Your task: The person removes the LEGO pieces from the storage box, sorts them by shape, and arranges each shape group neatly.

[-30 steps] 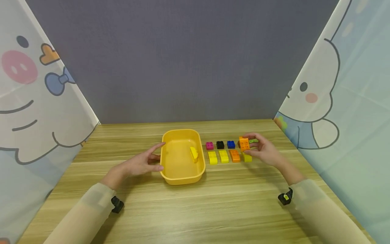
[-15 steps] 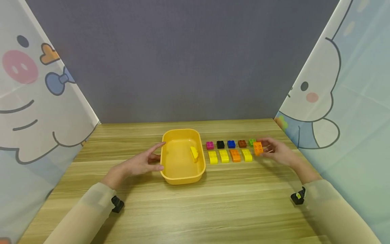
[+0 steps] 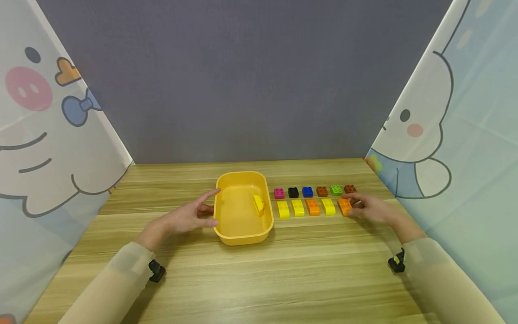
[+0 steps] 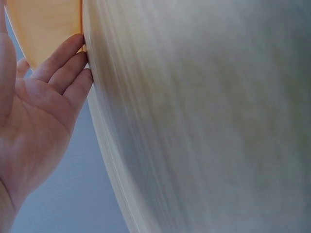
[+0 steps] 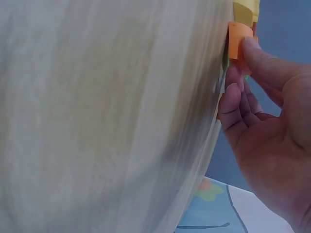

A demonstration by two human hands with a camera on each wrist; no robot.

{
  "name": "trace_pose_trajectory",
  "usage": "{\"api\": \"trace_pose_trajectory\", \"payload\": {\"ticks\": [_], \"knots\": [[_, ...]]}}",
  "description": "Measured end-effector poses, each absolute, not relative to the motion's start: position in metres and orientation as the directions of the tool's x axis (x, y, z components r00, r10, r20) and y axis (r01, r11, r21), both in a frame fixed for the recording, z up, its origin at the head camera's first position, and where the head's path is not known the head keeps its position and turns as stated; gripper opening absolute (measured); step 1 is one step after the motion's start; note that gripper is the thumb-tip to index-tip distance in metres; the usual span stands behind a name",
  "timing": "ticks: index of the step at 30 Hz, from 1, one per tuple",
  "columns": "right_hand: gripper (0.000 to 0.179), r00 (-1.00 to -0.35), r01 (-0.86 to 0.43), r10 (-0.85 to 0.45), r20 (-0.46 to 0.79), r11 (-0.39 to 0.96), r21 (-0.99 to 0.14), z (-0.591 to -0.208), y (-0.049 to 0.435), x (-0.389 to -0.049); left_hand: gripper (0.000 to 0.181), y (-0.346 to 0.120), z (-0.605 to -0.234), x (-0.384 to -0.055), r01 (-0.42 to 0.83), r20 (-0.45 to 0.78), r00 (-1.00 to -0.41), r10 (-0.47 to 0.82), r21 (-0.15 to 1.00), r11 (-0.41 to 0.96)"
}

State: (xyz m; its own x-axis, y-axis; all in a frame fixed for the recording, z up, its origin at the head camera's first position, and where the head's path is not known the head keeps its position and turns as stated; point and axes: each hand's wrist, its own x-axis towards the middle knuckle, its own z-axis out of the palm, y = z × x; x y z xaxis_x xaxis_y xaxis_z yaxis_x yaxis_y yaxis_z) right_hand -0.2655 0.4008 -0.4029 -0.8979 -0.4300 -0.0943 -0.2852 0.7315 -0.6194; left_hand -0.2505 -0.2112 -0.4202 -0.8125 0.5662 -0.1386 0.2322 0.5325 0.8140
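At the right end of the front row, my right hand (image 3: 372, 208) pinches an orange toy building brick (image 3: 345, 207) between thumb and fingers. The right wrist view shows the thumb on that orange brick (image 5: 239, 41), low against the table. On the other side, my left hand (image 3: 190, 215) touches the left wall of a yellow plastic tray (image 3: 242, 240), its thumb and index finger spread along the rim. Its fingers look fairly straight in the left wrist view, beside the tray (image 4: 51, 29). One yellow brick (image 3: 258, 204) lies inside the tray.
Right of the tray, the front row has a yellow brick (image 3: 283, 209), another yellow and orange ones. Behind it run small square bricks: magenta (image 3: 279, 193), black (image 3: 293, 192), blue (image 3: 307, 192), brown (image 3: 322, 191), green (image 3: 336, 190) and brown (image 3: 350, 189). A grey panel (image 3: 251, 90) stands behind the table.
My right hand has carried the orange brick rightward and lowered it to the end of the front row. The rear brown brick at the far right has come into view. The left hand stays put.
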Motion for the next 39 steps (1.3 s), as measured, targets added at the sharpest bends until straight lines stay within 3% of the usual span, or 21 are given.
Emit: {"api": "trace_pose_trajectory", "payload": {"ticks": [21,29,39], "knots": [[0.054,-0.892,-0.309,-0.44,-0.106,0.763,-0.568,-0.411,0.402,-0.271,0.106,-0.21,-0.419,-0.248,0.228,-0.144,-0.813,0.563,0.813,0.536],[0.058,-0.901,-0.269,-0.416,-0.119,0.754,-0.599,-0.409,0.4,-0.267,0.106,-0.209,-0.419,-0.248,0.222,-0.148,-0.815,0.561,0.815,0.536],[0.038,-0.913,-0.401,-0.36,0.193,0.694,-0.598,-0.382,0.369,-0.265,0.106,-0.211,-0.42,-0.25,0.229,-0.144,-0.814,0.563,0.811,0.538]]}}
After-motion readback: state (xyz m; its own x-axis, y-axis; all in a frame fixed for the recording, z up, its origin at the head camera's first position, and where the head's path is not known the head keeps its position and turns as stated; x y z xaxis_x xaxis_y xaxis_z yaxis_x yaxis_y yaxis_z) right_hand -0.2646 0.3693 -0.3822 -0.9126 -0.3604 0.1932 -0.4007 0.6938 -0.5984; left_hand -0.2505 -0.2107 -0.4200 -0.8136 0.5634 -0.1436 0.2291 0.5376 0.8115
